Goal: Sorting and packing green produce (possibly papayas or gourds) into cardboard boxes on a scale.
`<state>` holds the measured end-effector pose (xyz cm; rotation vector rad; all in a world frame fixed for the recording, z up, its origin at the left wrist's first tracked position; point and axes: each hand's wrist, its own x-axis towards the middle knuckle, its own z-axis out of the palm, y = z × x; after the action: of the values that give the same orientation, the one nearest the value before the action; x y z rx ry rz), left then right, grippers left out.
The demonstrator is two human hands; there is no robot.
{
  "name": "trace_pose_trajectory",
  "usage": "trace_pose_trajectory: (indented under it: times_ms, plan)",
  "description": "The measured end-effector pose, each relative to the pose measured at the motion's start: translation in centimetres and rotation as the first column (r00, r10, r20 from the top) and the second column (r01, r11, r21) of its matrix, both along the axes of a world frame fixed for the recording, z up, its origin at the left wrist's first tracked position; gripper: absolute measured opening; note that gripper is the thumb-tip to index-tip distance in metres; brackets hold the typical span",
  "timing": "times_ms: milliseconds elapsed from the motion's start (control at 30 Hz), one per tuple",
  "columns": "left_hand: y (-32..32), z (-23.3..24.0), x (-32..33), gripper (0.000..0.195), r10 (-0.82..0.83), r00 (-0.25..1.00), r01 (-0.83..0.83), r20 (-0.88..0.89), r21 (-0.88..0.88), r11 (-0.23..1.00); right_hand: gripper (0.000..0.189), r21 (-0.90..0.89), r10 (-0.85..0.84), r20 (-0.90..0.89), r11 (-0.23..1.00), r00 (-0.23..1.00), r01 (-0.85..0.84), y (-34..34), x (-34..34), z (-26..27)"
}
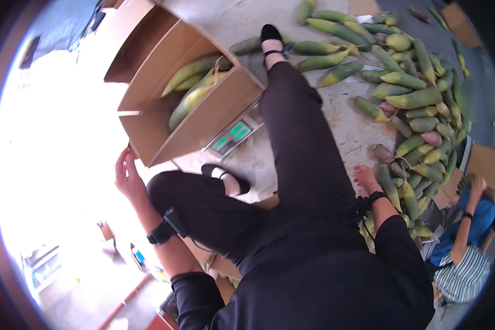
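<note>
An opened cardboard box [206, 105] sits tilted in my view on a digital scale [235, 134] with a lit green display. Several green radishes [198, 97] lie inside it. Beside the box's near left corner is my left hand [128, 175], fingers slightly apart; whether the fingertips touch the cardboard is unclear. My right hand [365, 177] hangs by my right thigh with loosely curled fingers and nothing visible in it. Close to it lie a reddish-skinned radish [383, 153] and a large heap of green radishes [414, 99].
My feet, in black shoes [271, 33], flank the scale. Loose radishes [321, 62] are scattered ahead on the floor. At the lower right, another person [464, 251] in a striped top works beside the heap. Glare washes out the left side.
</note>
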<state>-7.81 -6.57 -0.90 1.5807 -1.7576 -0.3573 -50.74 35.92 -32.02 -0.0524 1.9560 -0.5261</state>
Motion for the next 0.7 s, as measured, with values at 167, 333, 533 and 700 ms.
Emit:
trace_pose_trajectory:
  times_ms: [167,333,533,700]
  plan:
    - [3.0,-2.2,7.3,0.023,0.129,0.991,-0.125,-0.031,0.113,0.986,0.034,-0.038,0.036,0.018,0.999,0.999,-0.035,-2.4,-2.4,0.6]
    - [10.9,-7.5,14.0,0.025,0.204,0.928,-0.326,0.312,0.417,0.848,0.033,-0.161,0.011,0.0,0.987,1.0,-0.011,-6.3,-4.4,2.2]
    - [20.5,-13.8,13.6,0.028,-0.011,0.911,-0.275,0.412,0.628,0.729,0.027,-0.451,0.086,0.158,0.893,0.984,-0.006,-10.5,-7.7,3.7]
    - [23.0,-12.0,12.1,0.035,-0.138,0.816,-0.242,0.561,0.549,0.8,0.026,-0.527,-0.188,0.266,0.793,0.945,0.306,-14.3,-2.2,9.9]
